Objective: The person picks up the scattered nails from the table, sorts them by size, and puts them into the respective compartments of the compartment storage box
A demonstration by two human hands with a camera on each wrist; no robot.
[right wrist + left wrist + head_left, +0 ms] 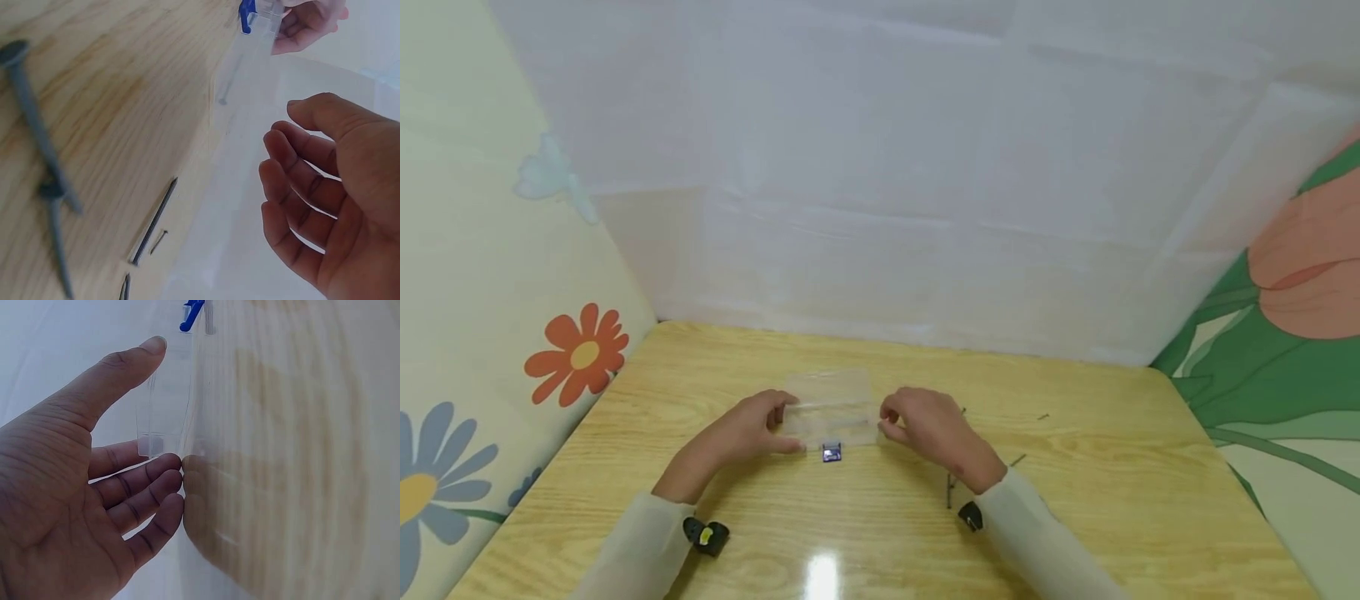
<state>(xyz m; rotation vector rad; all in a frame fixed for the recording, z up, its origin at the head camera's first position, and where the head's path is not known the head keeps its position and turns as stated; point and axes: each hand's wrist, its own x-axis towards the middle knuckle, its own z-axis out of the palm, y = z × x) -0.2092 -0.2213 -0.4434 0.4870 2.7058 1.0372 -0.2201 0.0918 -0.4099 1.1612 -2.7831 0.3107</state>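
Observation:
A clear plastic box (831,429) with a blue latch (831,452) at its front lies on the wooden table. At the box's left end is my left hand (748,429), thumb near the front corner. In the left wrist view that hand (94,469) has its index fingertip behind the box corner and its other fingertips at the tabletop. Beside the right end is my right hand (925,429). The right wrist view shows its fingers (300,206) loosely bent, holding nothing, a gap away from the box. A nail (226,87) shows through the clear plastic.
Several loose nails lie right of the box, among them a long nail (153,222), a short nail (159,242) and a large-headed nail (37,119). One small nail (1042,417) lies farther right. A white sheet (880,208) hangs behind the table (880,525).

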